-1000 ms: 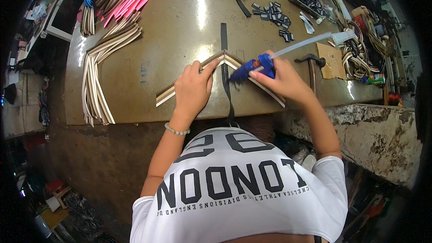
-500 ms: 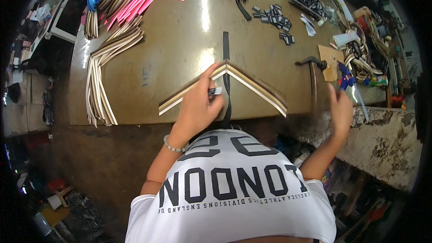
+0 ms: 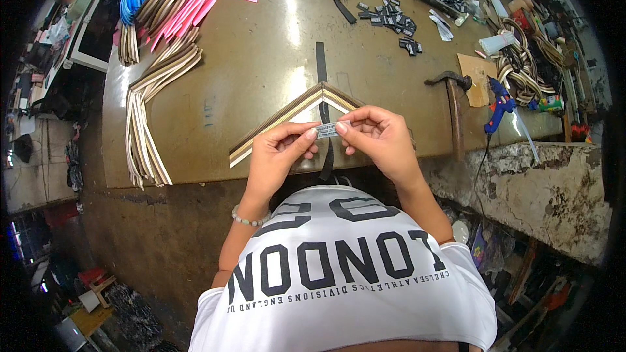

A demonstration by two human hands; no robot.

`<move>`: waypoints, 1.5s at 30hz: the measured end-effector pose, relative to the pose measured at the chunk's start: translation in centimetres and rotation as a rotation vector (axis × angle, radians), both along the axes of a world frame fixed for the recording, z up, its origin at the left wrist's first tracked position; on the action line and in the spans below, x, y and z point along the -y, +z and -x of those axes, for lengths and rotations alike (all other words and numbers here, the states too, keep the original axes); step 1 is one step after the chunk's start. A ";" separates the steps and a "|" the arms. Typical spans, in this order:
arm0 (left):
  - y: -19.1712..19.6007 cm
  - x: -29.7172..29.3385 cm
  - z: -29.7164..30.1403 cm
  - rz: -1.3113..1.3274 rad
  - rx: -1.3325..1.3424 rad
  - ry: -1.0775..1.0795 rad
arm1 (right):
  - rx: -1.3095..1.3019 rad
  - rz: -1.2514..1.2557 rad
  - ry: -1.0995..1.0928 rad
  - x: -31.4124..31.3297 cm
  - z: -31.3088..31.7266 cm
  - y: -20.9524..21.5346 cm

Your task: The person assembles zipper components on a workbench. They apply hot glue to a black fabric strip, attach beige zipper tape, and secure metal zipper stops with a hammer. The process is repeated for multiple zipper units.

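The table [image 3: 248, 45] is fairly bright, its glossy top throwing back a long white streak of glare from near the middle of its far edge toward its centre. A paler sheen lies along its left edge. The light seems to come from overhead. The white shirt [image 3: 352, 322] is brightest, while the floor [image 3: 150, 234] past the near left corner falls into brown dimness. The left hand [image 3: 277, 153] and right hand [image 3: 381, 140] look reasonably sharp. Outward, straight lines bend, detail softens, and the round view fades to black.
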State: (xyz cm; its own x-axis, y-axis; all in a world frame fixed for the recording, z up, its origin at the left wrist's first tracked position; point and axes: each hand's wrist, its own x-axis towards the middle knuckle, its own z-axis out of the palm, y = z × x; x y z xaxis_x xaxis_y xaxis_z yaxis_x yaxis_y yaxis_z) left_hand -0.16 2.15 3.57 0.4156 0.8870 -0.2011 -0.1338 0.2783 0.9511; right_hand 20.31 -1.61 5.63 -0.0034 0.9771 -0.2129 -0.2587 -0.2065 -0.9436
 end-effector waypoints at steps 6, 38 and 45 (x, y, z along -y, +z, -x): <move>-0.2 -0.3 -0.5 0.122 0.213 -0.044 | -0.362 0.041 0.030 -0.1 -0.3 -1.2; 2.6 -1.5 -1.7 -0.002 -0.076 -0.094 | 0.215 -0.111 0.060 0.4 0.2 1.7; 1.9 -1.5 -1.7 -0.037 -0.089 -0.041 | 0.033 -0.081 -0.022 -0.2 0.6 -0.3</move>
State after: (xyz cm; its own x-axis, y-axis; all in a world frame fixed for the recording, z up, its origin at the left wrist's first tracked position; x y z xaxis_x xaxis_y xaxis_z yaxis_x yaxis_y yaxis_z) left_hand 1.57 3.62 5.51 0.4340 0.8769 -0.2066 -0.0372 0.2466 0.9684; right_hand 19.67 -1.36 5.31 0.0242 0.9908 -0.1331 -0.2310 -0.1239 -0.9650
